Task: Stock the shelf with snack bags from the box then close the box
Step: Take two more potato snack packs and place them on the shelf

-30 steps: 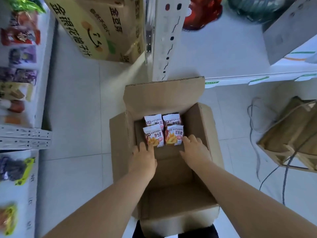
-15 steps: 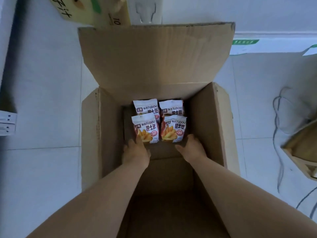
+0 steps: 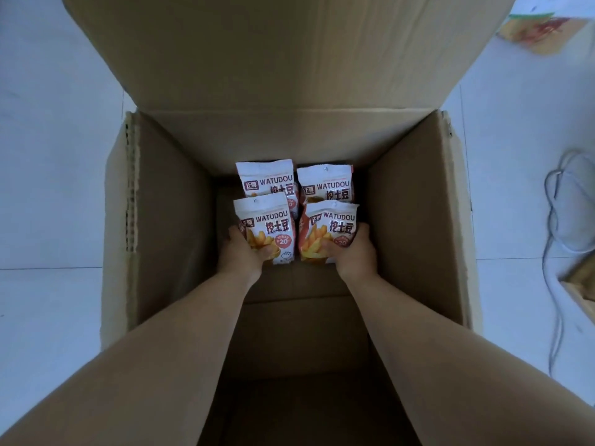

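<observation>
- The left hand [image 3: 243, 254] clasps the near-left bag [image 3: 267, 225] by its near end, and the right hand [image 3: 354, 252] clasps the near-right bag [image 3: 331, 228] the same way.
- Both bags sit deep in the box [image 3: 167, 220], tops pointing far, overlapping the far bags [image 3: 269, 180].
- The likely lift is straight up, clear of the walls.

- Box [image 3: 418, 220]: plain brown cardboard, darkest in the shadow at the bottom of the frame.
- Front left snack bag [image 3: 264, 223]: white top, dark red lettering, yellow-orange fries, red-orange round badge.
- Front right snack bag [image 3: 331, 226]: same print, with more red-orange along its left side.
- Back left snack bag [image 3: 265, 177] and back right snack bag [image 3: 325, 183]: white, with the same dark red lettering.
- Floor tiles [image 3: 48, 188]: pale bluish white with thin dark joints.
- Cable [image 3: 547, 188], right edge: pale grey.
- Blurred sheet [image 3: 544, 30], upper right: yellow and red with a green edge.
</observation>
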